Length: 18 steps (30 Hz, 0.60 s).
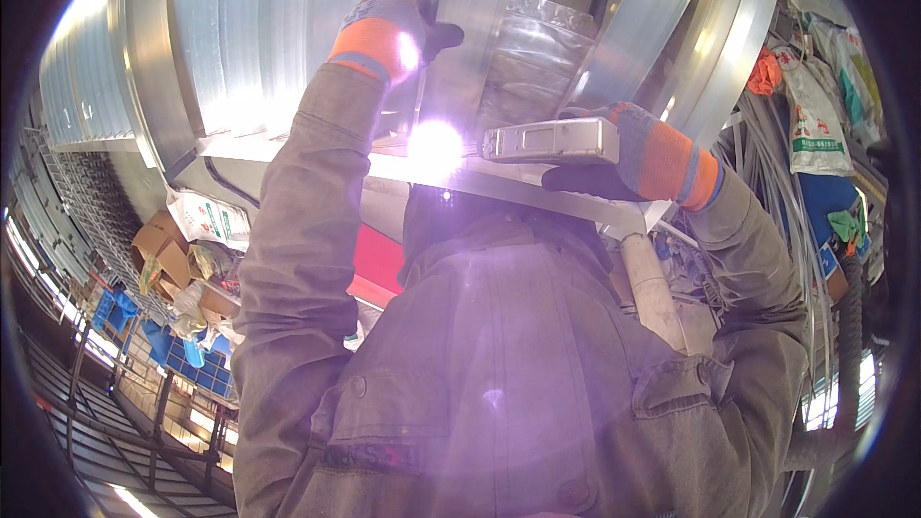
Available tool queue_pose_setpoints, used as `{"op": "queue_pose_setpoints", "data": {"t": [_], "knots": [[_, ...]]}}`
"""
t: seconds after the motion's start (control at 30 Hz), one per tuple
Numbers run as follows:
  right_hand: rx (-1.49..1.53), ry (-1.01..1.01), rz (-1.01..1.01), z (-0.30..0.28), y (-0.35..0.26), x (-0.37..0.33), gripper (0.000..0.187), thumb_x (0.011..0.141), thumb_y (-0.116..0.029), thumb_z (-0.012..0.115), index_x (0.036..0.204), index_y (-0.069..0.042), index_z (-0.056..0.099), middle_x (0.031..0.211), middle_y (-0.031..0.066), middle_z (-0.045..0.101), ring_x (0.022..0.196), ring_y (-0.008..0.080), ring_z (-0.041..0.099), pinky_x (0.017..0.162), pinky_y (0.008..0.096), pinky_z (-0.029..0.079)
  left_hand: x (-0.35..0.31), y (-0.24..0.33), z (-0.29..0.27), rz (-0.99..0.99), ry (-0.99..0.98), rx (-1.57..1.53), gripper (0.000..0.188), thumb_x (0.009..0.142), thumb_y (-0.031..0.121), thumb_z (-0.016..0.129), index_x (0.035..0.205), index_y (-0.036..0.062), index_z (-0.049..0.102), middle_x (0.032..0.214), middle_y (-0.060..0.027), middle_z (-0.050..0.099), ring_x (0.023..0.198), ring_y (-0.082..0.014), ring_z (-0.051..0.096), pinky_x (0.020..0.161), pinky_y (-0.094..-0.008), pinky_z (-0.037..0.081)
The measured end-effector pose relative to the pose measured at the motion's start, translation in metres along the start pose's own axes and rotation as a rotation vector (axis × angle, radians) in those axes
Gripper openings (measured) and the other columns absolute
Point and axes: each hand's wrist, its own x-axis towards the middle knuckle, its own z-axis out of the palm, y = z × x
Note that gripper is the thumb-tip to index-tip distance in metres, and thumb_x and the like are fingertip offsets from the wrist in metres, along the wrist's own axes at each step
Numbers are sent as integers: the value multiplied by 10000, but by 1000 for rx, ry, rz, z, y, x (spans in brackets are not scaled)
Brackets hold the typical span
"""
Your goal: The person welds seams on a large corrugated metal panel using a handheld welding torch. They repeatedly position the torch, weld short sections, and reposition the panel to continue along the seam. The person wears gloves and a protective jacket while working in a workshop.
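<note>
A glaring white-violet light (436, 146) burns at the near edge of a bright metal sheet assembly (288, 48), washing out whatever lies right beside it. My right hand (652, 149), in an orange and grey glove with dark fingers, is closed round a grey box-shaped handheld tool (554, 142). The tool's narrow end faces the light; the small gap between them is hard to read in the glare. My left hand (389, 34), gloved alike, lies against the ribbed metal above the light. Its fingers curl and its thumb points right; anything inside them is hidden.
A long pale metal bar (537, 194) runs between the metal and my jacket. Clear plastic wrap (537, 53) lies among the panels. Thin metal strips (772, 192) and hanging bags (815, 125) crowd the right. Cardboard boxes (165, 245) and blue crates (197, 369) stand at left.
</note>
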Motion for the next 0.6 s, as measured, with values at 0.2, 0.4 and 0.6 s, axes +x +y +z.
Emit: {"op": "queue_pose_setpoints", "data": {"t": [0.2, 0.4, 0.6], "knots": [[-129, -76, 62, -12, -2, -7, 460, 1017, -378, 891, 1300, -37, 768, 991, 130, 829, 853, 302, 785, 793, 401, 625, 5, -5, 6, -10, 18, -4, 524, 911, 574, 839, 1106, 87, 818, 995, -114, 827, 955, -324, 791, 900, -498, 638], [-42, -79, 160, -9, 3, -11, 449, 1016, -377, 894, 1292, -45, 771, 967, 128, 823, 819, 287, 763, 783, 396, 615, 8, -1, 6, -33, -7, 56, 590, 904, 588, 905, 1190, 81, 807, 1040, -135, 825, 952, -320, 770, 897, -487, 615], [17, -65, 169, -11, 8, -15, 483, 1002, -479, 900, 1273, -87, 819, 1041, 107, 849, 902, 246, 800, 846, 376, 637, 3, 0, 4, -38, 25, 56, 613, 916, 599, 891, 1222, 74, 806, 1149, -150, 838, 1077, -344, 785, 974, -480, 612]]}}
